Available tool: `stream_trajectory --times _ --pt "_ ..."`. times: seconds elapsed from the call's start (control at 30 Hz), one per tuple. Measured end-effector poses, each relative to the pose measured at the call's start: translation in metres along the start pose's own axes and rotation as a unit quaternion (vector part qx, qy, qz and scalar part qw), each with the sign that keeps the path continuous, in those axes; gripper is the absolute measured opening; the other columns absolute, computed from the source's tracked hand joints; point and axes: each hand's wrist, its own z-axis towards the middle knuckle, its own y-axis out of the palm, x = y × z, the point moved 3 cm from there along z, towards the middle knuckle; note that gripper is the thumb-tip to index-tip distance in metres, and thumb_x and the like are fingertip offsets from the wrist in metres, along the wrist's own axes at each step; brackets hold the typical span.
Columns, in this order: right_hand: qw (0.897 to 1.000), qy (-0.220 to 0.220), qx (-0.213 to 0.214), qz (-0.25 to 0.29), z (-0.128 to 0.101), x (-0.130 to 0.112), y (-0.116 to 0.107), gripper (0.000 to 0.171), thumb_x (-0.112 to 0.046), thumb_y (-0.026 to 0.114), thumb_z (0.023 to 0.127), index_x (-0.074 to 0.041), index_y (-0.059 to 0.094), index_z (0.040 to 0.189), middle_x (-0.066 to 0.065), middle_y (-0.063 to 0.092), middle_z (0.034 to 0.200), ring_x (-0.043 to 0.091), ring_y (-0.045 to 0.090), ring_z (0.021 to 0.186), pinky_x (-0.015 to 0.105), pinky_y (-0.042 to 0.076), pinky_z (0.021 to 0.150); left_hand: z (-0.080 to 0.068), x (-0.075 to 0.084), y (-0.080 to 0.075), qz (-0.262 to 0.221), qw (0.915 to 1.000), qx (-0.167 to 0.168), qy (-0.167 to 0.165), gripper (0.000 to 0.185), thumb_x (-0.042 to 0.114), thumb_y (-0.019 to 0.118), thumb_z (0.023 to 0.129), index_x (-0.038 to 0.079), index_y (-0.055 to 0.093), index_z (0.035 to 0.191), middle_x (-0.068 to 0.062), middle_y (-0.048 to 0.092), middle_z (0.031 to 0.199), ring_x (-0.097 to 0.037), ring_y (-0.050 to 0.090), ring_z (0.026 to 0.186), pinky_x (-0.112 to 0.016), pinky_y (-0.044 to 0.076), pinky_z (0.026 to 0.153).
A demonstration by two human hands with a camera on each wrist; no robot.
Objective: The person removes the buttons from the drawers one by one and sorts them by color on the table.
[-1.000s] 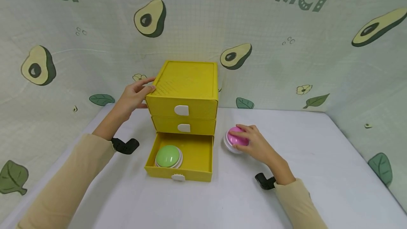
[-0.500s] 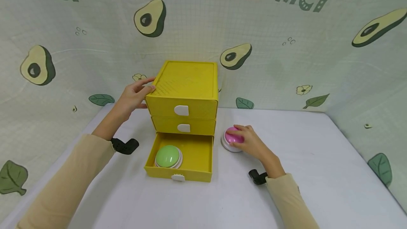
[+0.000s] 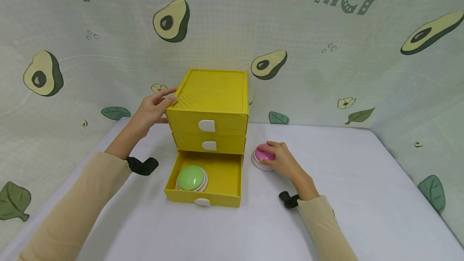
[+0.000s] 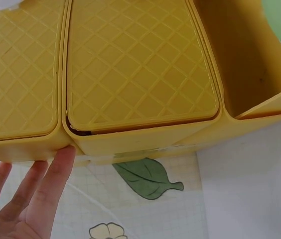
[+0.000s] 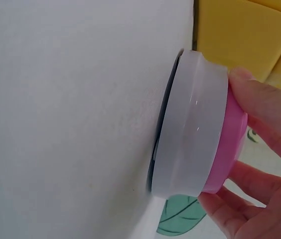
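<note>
The pink push-button [image 3: 264, 154], a pink dome on a white round base, sits on the white tabletop [image 3: 362, 196] just to the right of the yellow drawer unit [image 3: 212, 108], close to the open bottom drawer's right wall but apart from it. The right hand [image 3: 280, 160] lies over the button from the right, its fingers curled round the dome and the rim of the base; in the right wrist view the fingertips [image 5: 260, 107] press on the pink top while the thumb side wraps under the edge, so the hand grips the button, which in the head view rests on the table. The drawer unit has three drawers with white pull tabs: the top two are closed and the bottom drawer [image 3: 221, 178] is pulled out toward the person. Inside it, in the left half, lies a green push-button [image 3: 191, 177] on the same kind of white base. The left hand [image 3: 152, 110] rests against the upper left corner of the unit with its fingers straight and loosely spread, the fingertips touching the top edge; the left wrist view shows those fingers [image 4: 56, 172] extended against the yellow lattice-patterned side, holding nothing. Both arms wear beige sleeves [image 3: 72, 208], with a black wrist mount near each cuff. Behind and around the table hangs a pale cloth backdrop [image 3: 326, 63] printed with avocados, leaves and small flowers.
</note>
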Motion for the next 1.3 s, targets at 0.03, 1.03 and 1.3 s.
stream_trajectory --times 0.03,1.03,1.3 --pt "1.0 0.005 0.0 0.0 0.0 0.0 0.0 0.042 -0.018 0.072 0.081 -0.01 0.063 0.121 0.024 0.047 0.134 0.04 0.041 0.117 0.053 0.046 0.094 0.0 0.0 0.0 0.0 1.0 0.0 0.0 0.058 0.047 0.047 0.093 0.028 0.031 0.146 -0.015 0.041 0.142 -0.032 0.052 0.117 -0.049 0.049 0.092" --pt "1.0 0.006 -0.004 -0.016 -0.009 -0.013 -0.008 0.044 -0.019 0.068 0.084 -0.01 0.058 0.126 0.026 0.044 0.136 0.043 0.042 0.12 0.054 0.047 0.091 -0.001 0.001 0.0 -0.003 1.0 -0.003 -0.004 0.059 0.047 0.046 0.093 0.029 0.029 0.146 -0.015 0.039 0.143 -0.033 0.051 0.117 -0.049 0.048 0.093" --pt "1.0 -0.009 -0.004 -0.022 -0.019 -0.033 -0.021 0.044 -0.021 0.067 0.086 -0.009 0.057 0.127 0.016 0.055 0.128 0.035 0.047 0.117 0.05 0.048 0.092 0.0 0.0 0.0 -0.001 1.0 -0.002 -0.001 0.059 0.048 0.046 0.093 0.028 0.03 0.146 -0.016 0.04 0.142 -0.033 0.051 0.118 -0.049 0.049 0.092"
